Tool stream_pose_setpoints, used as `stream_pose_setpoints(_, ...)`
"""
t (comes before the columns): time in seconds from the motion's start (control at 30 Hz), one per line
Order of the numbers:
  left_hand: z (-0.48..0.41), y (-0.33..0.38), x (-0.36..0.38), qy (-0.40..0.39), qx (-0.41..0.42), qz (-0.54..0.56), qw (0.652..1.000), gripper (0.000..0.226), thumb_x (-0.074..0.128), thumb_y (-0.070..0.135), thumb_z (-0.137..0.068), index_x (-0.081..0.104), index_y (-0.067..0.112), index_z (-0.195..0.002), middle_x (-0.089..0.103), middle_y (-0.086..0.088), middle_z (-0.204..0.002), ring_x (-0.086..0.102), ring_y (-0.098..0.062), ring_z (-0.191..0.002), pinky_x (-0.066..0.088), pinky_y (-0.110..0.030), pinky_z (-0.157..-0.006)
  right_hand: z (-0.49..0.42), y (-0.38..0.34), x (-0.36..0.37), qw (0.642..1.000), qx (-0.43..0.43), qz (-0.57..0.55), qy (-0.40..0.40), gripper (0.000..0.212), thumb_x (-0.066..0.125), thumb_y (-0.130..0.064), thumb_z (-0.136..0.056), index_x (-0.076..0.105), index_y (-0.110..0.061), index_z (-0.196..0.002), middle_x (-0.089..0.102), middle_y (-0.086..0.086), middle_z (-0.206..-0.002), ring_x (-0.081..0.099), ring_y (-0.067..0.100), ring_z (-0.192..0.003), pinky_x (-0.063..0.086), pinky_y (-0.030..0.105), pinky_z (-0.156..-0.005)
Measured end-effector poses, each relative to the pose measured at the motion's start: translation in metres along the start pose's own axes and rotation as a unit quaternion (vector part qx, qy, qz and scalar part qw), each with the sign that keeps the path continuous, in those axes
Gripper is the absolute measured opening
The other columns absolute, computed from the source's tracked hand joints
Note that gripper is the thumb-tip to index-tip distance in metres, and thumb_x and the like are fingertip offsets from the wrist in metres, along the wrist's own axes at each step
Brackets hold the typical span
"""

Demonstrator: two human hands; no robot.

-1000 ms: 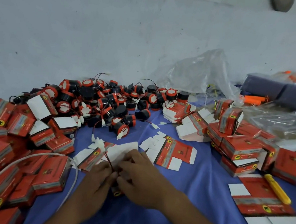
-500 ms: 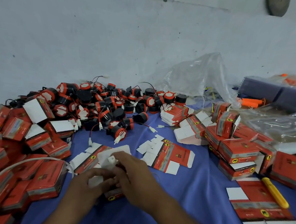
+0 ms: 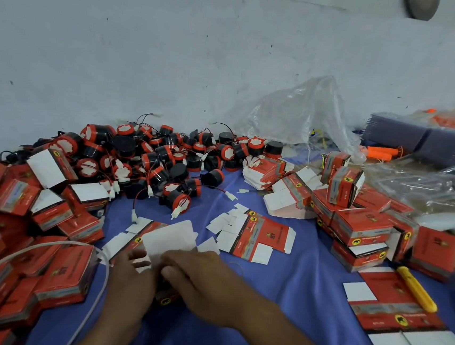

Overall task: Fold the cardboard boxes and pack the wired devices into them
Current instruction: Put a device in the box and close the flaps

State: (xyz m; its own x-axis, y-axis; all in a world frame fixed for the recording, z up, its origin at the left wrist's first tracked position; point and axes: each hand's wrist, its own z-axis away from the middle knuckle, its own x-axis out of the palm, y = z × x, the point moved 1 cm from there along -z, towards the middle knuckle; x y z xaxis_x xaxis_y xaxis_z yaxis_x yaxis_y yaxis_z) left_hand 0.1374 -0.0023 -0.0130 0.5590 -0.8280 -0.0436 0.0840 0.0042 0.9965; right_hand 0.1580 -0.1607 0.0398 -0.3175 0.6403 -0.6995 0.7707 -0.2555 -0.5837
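A small red cardboard box (image 3: 166,295) sits between my two hands near the front of the blue cloth, its white flap (image 3: 170,237) standing up behind my fingers. My left hand (image 3: 129,282) grips the box from the left. My right hand (image 3: 199,278) holds it from the right with fingers curled over its top. Whatever is inside the box is hidden. A pile of black and red round wired devices (image 3: 163,163) lies farther back. Flat unfolded boxes (image 3: 256,236) lie just beyond my hands.
Folded red boxes are heaped at the left (image 3: 21,222) and stacked at the right (image 3: 360,227). More flat blanks (image 3: 396,316) and a yellow cutter (image 3: 416,292) lie at the right front. A white cable (image 3: 92,298) loops at the left. A clear plastic bag (image 3: 295,115) leans on the wall.
The red wire seen between my fingers has gone out of sight. The box's white flap has come up, and both hands have closed in on the box.
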Motion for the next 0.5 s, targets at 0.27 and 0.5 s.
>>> stream_pose_setpoints(0.27,0.006,-0.005,-0.002,0.02,0.037,0.041,0.998,0.044,0.077,0.007,-0.082,0.055,0.012,-0.12,0.068,-0.023,-0.098,0.062,-0.028,-0.06,0.046,-0.029,-0.04,0.001,0.018,0.022,0.97,0.171,-0.03,0.168,0.023,0.064,-0.02,-0.096,0.069,-0.02,-0.118,0.074,-0.005,-0.107,0.061,-0.003,-0.088,0.036,-0.004,-0.075)
stream_pose_setpoints(0.5,0.019,-0.002,-0.01,-0.03,0.099,0.022,0.994,0.026,0.069,0.011,-0.09,0.065,0.024,-0.113,0.072,-0.014,-0.089,0.062,-0.02,-0.055,0.05,-0.03,-0.047,0.0,0.02,0.025,0.992,0.068,0.062,0.082,0.023,0.058,-0.027,-0.1,0.073,-0.022,-0.116,0.071,0.001,-0.107,0.054,0.016,-0.101,0.044,0.029,-0.089)
